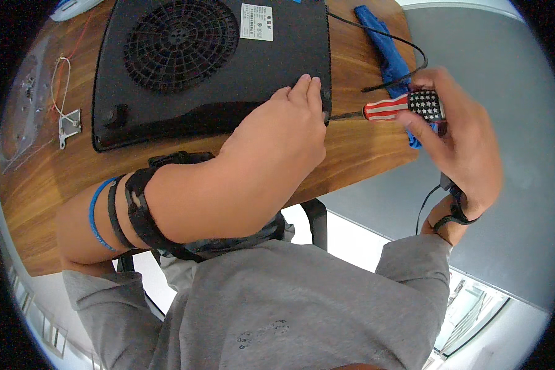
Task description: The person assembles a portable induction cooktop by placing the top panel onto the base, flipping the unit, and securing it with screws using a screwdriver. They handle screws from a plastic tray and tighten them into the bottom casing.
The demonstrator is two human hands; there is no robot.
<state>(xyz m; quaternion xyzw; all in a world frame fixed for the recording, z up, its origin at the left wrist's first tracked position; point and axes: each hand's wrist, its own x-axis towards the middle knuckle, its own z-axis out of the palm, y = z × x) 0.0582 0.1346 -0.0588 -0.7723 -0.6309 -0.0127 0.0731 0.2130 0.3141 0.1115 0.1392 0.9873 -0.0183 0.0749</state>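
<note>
A person's left hand (283,132) lay over the near right corner of a black appliance (259,71), its fingers straight and close together on the surface; the thumb was hidden, so one cannot tell whether it gripped the edge. The right hand (465,135), well clear of the left, was closed around a screwdriver (385,109) with a striped and starred handle. The screwdriver lay roughly level off the appliance's right side, its shaft running toward that side beside the left hand; its tip was not clear to see. The appliance rested on a wooden table (37,228), its round vent (182,46) and white label (257,23) facing up. Blue cloth (385,52) lay behind the screwdriver, near a black cord (422,52). A metal bracket (69,127) and a clear plastic bag (28,117) lay to the left.
</note>
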